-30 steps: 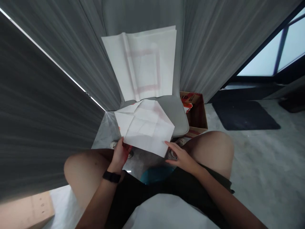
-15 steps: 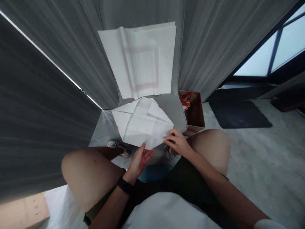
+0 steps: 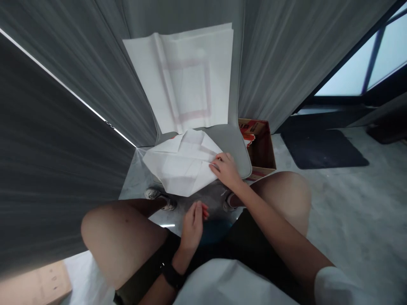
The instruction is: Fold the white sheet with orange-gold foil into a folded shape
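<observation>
A folded white paper sheet [image 3: 179, 167] with faint pink lines lies on the grey chair seat [image 3: 237, 148]. My right hand [image 3: 225, 170] sits on its right corner, fingers on top and pinching the fold. My left hand [image 3: 192, 226] hangs apart from the paper, above my lap, with its fingers loosely together and nothing in them. A larger white sheet [image 3: 181, 76] printed with a pink square outline leans against the chair back [image 3: 187, 15].
An open cardboard box [image 3: 262, 148] holding red-printed items stands right of the chair. Grey curtains [image 3: 63, 127] close in the left side. My knees and shoes [image 3: 157, 199] lie below the seat. A dark mat [image 3: 321, 149] lies on the concrete floor at right.
My left hand has let go of the paper and dropped toward my lap. My right hand has moved up the paper's right edge, and the sheet has shifted away from me and left.
</observation>
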`<act>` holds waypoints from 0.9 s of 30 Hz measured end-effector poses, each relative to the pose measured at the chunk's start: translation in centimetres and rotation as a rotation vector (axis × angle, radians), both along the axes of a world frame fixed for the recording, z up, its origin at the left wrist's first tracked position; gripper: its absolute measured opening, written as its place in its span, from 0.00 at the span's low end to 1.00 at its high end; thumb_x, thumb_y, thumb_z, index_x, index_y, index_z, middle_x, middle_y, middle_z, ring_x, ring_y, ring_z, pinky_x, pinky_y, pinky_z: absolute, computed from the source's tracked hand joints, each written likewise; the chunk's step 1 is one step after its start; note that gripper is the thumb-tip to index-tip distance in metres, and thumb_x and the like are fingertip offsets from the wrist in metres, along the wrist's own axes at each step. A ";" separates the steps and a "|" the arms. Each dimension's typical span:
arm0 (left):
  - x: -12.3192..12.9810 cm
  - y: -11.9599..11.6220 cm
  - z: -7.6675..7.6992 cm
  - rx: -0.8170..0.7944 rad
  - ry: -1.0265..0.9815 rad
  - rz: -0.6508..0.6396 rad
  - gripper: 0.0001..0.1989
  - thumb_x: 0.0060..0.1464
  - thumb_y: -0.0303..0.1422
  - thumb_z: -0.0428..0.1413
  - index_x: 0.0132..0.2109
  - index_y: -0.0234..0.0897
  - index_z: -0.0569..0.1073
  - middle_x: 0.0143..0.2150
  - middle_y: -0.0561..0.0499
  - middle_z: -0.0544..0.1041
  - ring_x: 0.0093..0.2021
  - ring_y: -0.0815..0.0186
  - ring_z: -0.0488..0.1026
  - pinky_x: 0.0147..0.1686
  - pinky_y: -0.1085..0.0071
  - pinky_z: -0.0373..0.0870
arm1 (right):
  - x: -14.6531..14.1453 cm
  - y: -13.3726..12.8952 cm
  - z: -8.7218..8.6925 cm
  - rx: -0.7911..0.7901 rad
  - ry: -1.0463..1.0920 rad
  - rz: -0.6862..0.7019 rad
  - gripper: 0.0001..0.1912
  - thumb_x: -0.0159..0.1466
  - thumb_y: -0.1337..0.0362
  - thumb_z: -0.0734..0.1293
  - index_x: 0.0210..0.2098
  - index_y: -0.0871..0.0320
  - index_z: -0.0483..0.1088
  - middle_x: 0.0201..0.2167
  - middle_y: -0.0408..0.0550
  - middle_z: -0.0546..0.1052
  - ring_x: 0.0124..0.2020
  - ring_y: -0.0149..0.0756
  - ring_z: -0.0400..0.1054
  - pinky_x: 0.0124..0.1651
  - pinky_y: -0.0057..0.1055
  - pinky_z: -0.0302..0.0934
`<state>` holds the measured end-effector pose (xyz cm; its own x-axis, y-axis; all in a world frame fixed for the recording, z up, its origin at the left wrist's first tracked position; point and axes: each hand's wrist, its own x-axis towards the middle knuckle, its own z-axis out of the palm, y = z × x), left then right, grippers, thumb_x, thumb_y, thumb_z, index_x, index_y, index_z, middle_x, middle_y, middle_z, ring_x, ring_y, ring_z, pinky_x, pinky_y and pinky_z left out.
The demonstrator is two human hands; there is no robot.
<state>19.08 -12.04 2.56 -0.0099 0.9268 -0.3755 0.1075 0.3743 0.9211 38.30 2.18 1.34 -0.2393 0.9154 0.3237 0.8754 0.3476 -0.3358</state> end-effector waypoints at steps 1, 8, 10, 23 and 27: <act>-0.2 0.0 0.6 0.170 0.131 -0.064 0.21 0.70 0.49 0.52 0.37 0.38 0.78 0.32 0.46 0.78 0.34 0.61 0.77 0.36 0.67 0.73 | -0.2 0.3 -0.1 0.016 -0.014 -0.008 0.13 0.74 0.61 0.65 0.41 0.58 0.81 0.46 0.56 0.74 0.49 0.48 0.64 0.53 0.44 0.62; -1.0 6.2 0.5 0.957 0.823 -0.445 0.20 0.72 0.30 0.49 0.66 0.34 0.72 0.68 0.39 0.74 0.72 0.51 0.65 0.71 0.50 0.65 | -1.8 1.2 -0.1 0.065 -0.049 0.023 0.13 0.75 0.62 0.64 0.41 0.58 0.80 0.45 0.56 0.74 0.49 0.48 0.64 0.55 0.43 0.60; -1.1 7.7 -0.8 0.976 0.919 -0.544 0.23 0.72 0.31 0.50 0.70 0.32 0.68 0.73 0.38 0.68 0.76 0.49 0.60 0.73 0.47 0.61 | -1.8 0.7 0.1 0.073 -0.028 0.002 0.14 0.76 0.62 0.62 0.45 0.58 0.80 0.45 0.57 0.75 0.49 0.48 0.64 0.55 0.44 0.60; -2.3 10.6 -1.9 0.991 0.972 -0.687 0.28 0.74 0.38 0.49 0.76 0.37 0.61 0.76 0.39 0.64 0.78 0.48 0.56 0.76 0.42 0.48 | -0.9 -8.9 -2.2 -0.032 -0.037 -0.129 0.26 0.77 0.61 0.59 0.73 0.55 0.64 0.72 0.57 0.68 0.74 0.52 0.59 0.76 0.58 0.51; -2.0 10.9 -1.7 1.021 0.929 -0.678 0.29 0.74 0.37 0.49 0.76 0.34 0.59 0.74 0.38 0.65 0.77 0.47 0.58 0.76 0.42 0.50 | -1.4 -9.0 -2.9 -0.023 -0.048 -0.188 0.27 0.77 0.60 0.60 0.74 0.55 0.62 0.73 0.57 0.66 0.75 0.53 0.57 0.77 0.61 0.49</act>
